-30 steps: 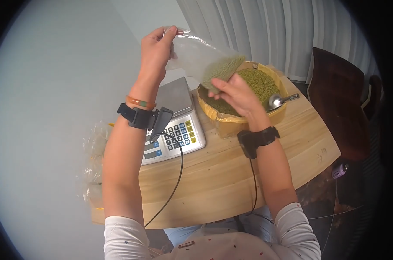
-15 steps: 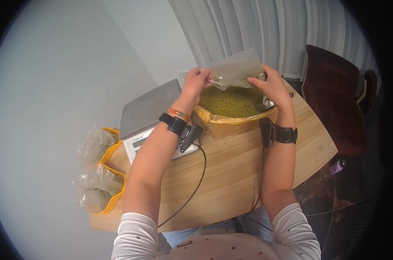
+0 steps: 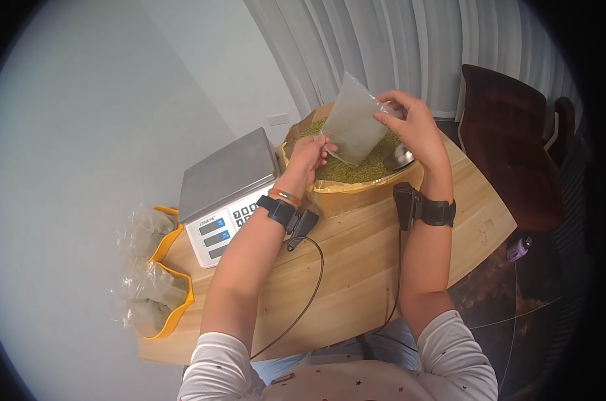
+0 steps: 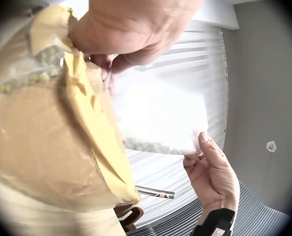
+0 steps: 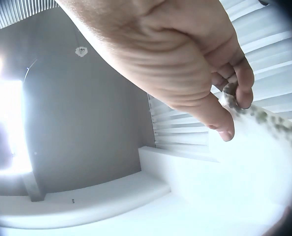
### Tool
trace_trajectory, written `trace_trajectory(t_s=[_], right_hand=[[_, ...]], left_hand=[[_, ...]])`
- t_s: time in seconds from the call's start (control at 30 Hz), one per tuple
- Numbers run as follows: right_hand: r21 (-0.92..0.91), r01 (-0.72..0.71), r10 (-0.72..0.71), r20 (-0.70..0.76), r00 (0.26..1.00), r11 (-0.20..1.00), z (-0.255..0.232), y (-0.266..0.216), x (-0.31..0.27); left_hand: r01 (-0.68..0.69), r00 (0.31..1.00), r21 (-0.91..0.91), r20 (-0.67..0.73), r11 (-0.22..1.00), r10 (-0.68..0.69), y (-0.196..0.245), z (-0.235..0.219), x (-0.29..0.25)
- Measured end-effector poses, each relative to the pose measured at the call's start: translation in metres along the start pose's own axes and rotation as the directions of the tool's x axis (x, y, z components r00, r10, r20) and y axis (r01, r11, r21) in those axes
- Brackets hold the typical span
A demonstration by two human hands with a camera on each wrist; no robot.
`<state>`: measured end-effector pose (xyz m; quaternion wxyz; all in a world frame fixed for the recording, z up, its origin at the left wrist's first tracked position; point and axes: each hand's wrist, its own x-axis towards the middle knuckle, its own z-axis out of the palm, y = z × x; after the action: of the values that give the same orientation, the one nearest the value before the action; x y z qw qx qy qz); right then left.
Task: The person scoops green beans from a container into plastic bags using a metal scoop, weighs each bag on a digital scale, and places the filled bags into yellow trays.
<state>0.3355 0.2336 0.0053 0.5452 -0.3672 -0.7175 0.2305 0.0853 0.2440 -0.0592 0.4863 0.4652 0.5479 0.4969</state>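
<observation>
A clear plastic bag is stretched between both hands above a box of green beans. My left hand pinches the bag's lower left corner, close over the box's near rim. Farther right and higher, my right hand grips the opposite end between thumb and fingers. In the right wrist view, a strip of green beans lies inside the bag along the edge at those fingers. The left wrist view shows the bag tilted, its beans gathered along the lower edge.
A metal scoop rests in the beans at the box's right side. Left of the box stands a digital scale. Filled plastic bags sit in yellow holders at the table's left edge. A chair stands beyond the right side.
The left hand has come down from high up to the box's rim, and the right hand has moved right and up. The bag now hangs over the box, with fewer beans showing in it.
</observation>
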Motion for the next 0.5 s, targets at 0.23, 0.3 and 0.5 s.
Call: trace_trajectory(t_s=[0.23,0.3,0.5], right_hand=[[0.157,0.019,-0.015,-0.027,1.000,0.987,-0.009,-0.013,-0.003],[0.176,0.031,-0.022,-0.054,0.998,0.984,-0.011,-0.019,-0.005],[0.224,-0.028,0.051,-0.098,0.994,0.974,-0.024,-0.035,-0.011]], left_hand=[[0.065,0.998,-0.167,0.035,0.984,-0.060,0.007,0.008,-0.013],[0.065,0.997,-0.186,0.040,0.980,-0.059,0.008,0.008,-0.014],[0.061,0.998,-0.240,0.033,0.969,-0.054,0.009,0.010,-0.019]])
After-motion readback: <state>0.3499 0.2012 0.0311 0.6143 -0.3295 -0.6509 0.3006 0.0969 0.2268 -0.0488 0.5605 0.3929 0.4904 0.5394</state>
